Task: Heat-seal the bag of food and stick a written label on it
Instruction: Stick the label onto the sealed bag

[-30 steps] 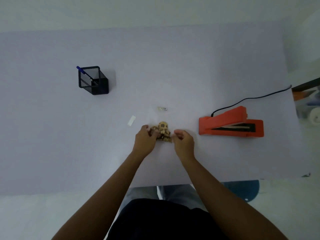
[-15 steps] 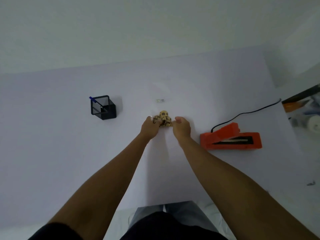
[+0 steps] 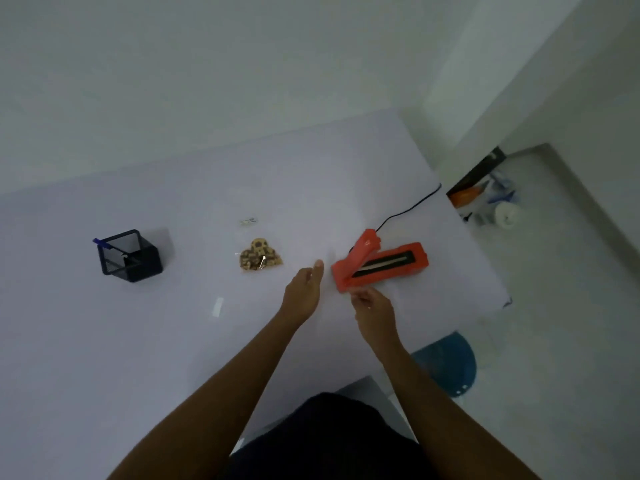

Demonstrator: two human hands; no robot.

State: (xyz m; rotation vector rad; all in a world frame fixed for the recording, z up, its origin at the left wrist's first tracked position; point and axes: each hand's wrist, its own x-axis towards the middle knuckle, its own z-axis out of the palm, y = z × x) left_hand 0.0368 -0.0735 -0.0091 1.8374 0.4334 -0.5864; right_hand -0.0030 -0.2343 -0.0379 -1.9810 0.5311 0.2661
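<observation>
A clear bag of brown cookies (image 3: 259,259) lies on the white table (image 3: 104,341), with no hand on it. To its right stands the orange heat sealer (image 3: 381,263), its lid raised. My left hand (image 3: 303,294) hovers open between bag and sealer, fingers pointing at the sealer. My right hand (image 3: 372,306) has its fingers curled at the sealer's near left corner; whether it grips the sealer is unclear. A blank white label strip (image 3: 218,306) lies nearer to me than the bag. A small printed tag (image 3: 248,221) lies beyond the bag.
A black mesh pen holder (image 3: 130,256) with a blue pen (image 3: 100,241) stands at the left. The sealer's black cable (image 3: 408,209) runs off the table's right edge. A blue stool (image 3: 446,362) and floor clutter (image 3: 491,202) are at the right.
Both hands have let go of the cookie bag and moved right to the heat sealer. The bag now lies alone on the table. My view has swung to the right.
</observation>
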